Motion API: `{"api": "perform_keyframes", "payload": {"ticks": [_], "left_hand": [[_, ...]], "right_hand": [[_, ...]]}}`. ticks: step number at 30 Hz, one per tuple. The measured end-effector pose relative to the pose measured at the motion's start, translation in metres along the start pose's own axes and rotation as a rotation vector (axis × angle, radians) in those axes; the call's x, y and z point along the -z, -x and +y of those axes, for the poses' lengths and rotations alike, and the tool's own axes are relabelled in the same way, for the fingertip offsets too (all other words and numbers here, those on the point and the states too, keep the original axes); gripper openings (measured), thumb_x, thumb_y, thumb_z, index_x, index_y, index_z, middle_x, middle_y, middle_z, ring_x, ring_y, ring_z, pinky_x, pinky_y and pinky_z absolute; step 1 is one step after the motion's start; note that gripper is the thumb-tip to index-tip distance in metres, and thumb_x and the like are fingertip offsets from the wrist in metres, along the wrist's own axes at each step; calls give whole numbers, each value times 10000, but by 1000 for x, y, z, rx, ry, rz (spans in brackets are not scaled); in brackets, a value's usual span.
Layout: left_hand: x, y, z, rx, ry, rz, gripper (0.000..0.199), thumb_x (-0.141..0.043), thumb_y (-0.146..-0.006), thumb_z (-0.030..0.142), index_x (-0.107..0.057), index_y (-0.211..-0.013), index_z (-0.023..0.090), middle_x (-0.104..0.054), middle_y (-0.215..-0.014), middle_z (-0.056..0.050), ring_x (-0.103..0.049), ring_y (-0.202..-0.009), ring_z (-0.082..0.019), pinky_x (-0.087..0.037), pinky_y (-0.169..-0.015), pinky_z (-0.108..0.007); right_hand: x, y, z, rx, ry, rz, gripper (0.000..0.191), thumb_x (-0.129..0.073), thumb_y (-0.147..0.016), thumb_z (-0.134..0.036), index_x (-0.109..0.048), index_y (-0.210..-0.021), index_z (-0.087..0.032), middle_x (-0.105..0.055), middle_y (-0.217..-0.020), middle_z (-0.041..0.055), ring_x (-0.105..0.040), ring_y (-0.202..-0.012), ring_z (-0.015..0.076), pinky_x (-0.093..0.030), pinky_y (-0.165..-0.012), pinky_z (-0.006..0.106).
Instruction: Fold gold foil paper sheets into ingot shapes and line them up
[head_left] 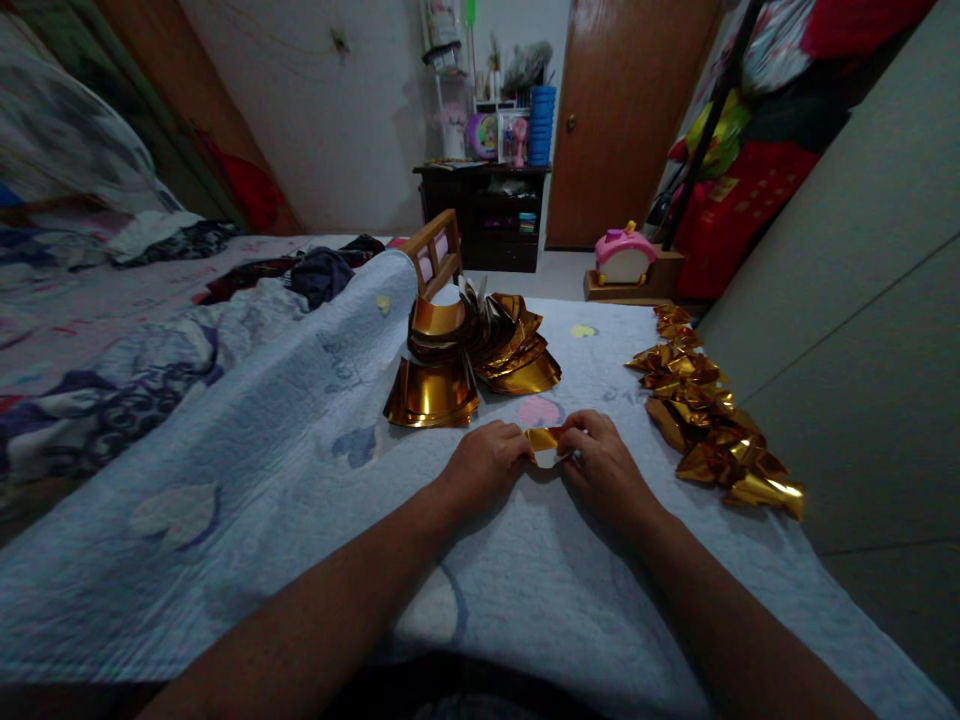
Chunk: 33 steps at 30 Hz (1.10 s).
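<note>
Between my two hands is a small sheet of gold foil paper [546, 442], shiny gold on one face and pale on the other. My left hand [491, 460] pinches its left end, fingers closed. At the right end my right hand [600, 462] grips it with bent fingers, and the paper looks curled. Just beyond my hands lie fanned stacks of flat gold foil sheets [435, 390]. A row of folded gold foil pieces [705, 420] runs along the right side of the bed cover.
A pale blue quilted cover [360, 560] with heart patterns lies under everything and rises into a ridge on the left. Rumpled clothes [322, 275] lie beyond it. A wooden rail [442, 250] stands behind the stacks, and a grey panel [847, 330] borders the right edge.
</note>
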<state>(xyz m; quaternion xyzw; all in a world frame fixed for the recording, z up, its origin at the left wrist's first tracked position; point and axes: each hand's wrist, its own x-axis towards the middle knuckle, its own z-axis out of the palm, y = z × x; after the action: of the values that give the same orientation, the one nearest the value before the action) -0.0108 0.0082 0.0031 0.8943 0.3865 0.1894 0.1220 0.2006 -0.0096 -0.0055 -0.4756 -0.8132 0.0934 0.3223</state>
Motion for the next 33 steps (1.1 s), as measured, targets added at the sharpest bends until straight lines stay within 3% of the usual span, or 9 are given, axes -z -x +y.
{"api": "perform_keyframes", "payload": {"ticks": [6, 12, 17, 27, 33], "left_hand": [[0, 0, 0, -6, -8, -7, 93, -605, -913, 150, -690, -917, 186, -709, -924, -50, -621, -877, -201, -482, -802, -322], [1, 0, 1, -13, -23, -4, 85, -614, -895, 133, -682, -902, 184, -701, -895, -48, -620, -867, -207, -477, -790, -321], [3, 0, 5, -36, -52, 9, 79, -607, -917, 174, -675, -878, 178, -689, -871, -55, -607, -842, -204, -469, -764, -319], [-2, 1, -1, 15, 47, 35, 102, -598, -893, 119, -679, -881, 181, -701, -899, -45, -634, -868, -194, -489, -784, -304], [-3, 0, -2, 24, 45, 31, 114, -594, -883, 127, -686, -914, 187, -701, -894, -44, -638, -858, -195, -492, -777, -307]], "right_hand": [[-3, 0, -2, -36, -128, -7, 379, -507, -746, 1, -536, -1064, -204, -560, -1032, 72, -565, -927, 212, -481, -817, 336], [-6, 1, 2, -44, -68, -68, 268, -511, -754, -21, -546, -939, -210, -611, -909, 47, -561, -848, 210, -448, -758, 318], [-6, 1, 6, -14, -12, -110, 275, -529, -746, -25, -584, -949, -202, -669, -905, 66, -586, -867, 232, -446, -797, 350], [-1, 0, 2, -220, -150, -52, 130, -573, -806, -167, -502, -896, -228, -689, -843, 39, -634, -733, 196, -446, -644, 286], [0, 0, 6, -222, -142, -3, 147, -586, -787, -175, -523, -909, -227, -673, -839, 26, -627, -703, 184, -452, -628, 280]]}}
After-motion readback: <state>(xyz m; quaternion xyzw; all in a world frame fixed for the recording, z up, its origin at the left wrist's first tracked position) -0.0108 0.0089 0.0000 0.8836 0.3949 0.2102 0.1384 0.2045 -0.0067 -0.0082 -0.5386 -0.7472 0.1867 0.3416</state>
